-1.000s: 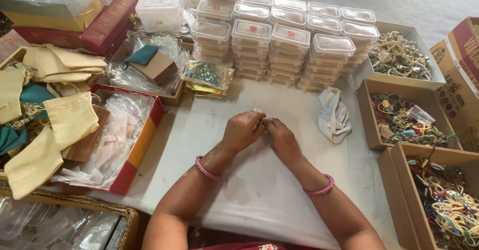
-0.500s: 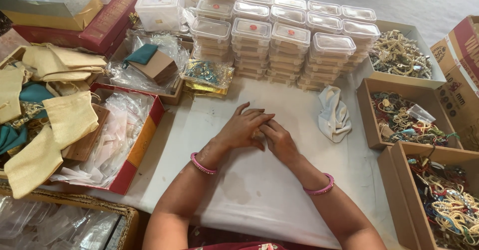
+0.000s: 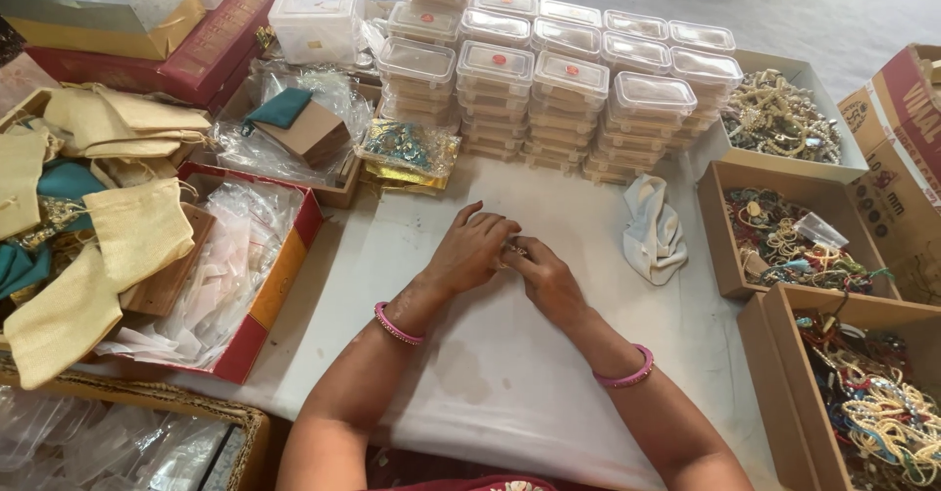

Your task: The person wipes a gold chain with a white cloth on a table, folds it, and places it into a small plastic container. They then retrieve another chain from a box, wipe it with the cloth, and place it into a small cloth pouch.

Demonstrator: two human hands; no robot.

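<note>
Two hands meet on the white cloth (image 3: 510, 373): the left hand (image 3: 473, 251) and right hand (image 3: 549, 280) pinch a small glinting trinket (image 3: 514, 250) between closed fingertips. Behind stand stacked clear plastic boxes (image 3: 569, 89); three cardboard trays of jewellery (image 3: 794, 246) sit right, with one crumpled white rag (image 3: 654, 226) between.

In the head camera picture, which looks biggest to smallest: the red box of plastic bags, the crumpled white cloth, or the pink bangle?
1. Red box
2. White cloth
3. Pink bangle on the left wrist; it is nearer the camera, yet looks smallest.
</note>
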